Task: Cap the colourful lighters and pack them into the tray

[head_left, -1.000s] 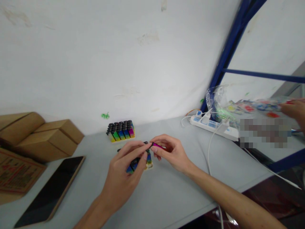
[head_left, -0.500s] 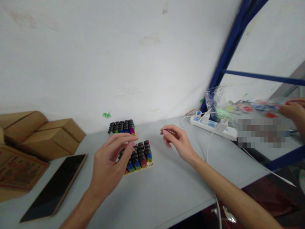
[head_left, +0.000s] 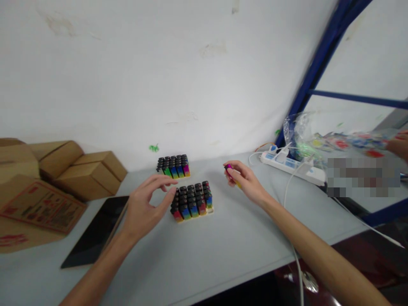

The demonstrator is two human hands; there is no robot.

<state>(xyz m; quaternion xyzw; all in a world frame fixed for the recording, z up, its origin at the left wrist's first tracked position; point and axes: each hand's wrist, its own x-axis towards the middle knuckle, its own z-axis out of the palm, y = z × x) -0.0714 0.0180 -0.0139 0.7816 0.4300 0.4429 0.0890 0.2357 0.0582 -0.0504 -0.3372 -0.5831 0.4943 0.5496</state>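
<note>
Between my hands, a block of colourful lighters (head_left: 193,204) with black tops stands upright in a pale tray (head_left: 211,211), whose front right slot holds no lighter. My right hand (head_left: 244,177), to the right of this tray, is closed around a single lighter (head_left: 228,168) with a purple upper part and a yellow lower part. My left hand (head_left: 151,204) is just left of the tray, thumb and fingers apart, with nothing in it. A second group of lighters (head_left: 174,166) stands behind, near the wall.
Cardboard boxes (head_left: 92,176) and a dark tablet-like device (head_left: 95,233) lie on the left. At right are a white power strip (head_left: 293,166), a white cable (head_left: 287,191), a blue metal frame (head_left: 309,80) and a clear plastic bag (head_left: 331,142). Another person's hand (head_left: 398,144) touches the bag.
The view has shifted, so the table things appear further right. My left hand has drawn back left off the front tray. The lighter in my right hand has turned and shows more.
</note>
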